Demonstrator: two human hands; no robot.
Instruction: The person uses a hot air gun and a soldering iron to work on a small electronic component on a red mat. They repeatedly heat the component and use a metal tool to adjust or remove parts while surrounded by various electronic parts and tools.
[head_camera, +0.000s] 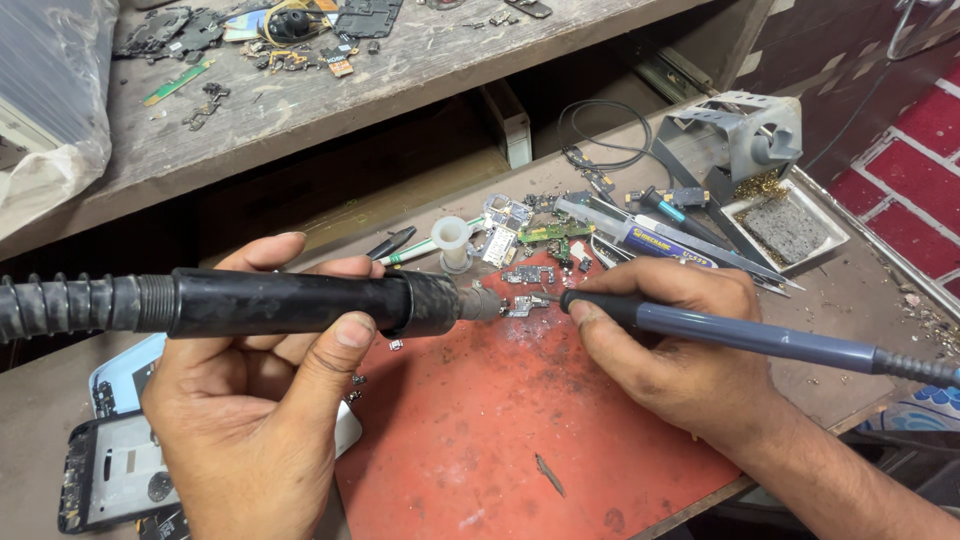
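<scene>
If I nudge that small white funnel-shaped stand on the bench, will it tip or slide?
The white stand looks top-heavy, with a wide flared mouth over a narrower stem, so it would probably tip rather than slide. It seems thin plastic, so likely light. Circuit board scraps crowd beside it and might catch it if it topples that way.

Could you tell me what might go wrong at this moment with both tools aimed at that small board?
The hot air wand in the left hand might blow loose chips off the red mat. The soldering iron in the right hand could slip, since the small board seems unclamped.
</scene>
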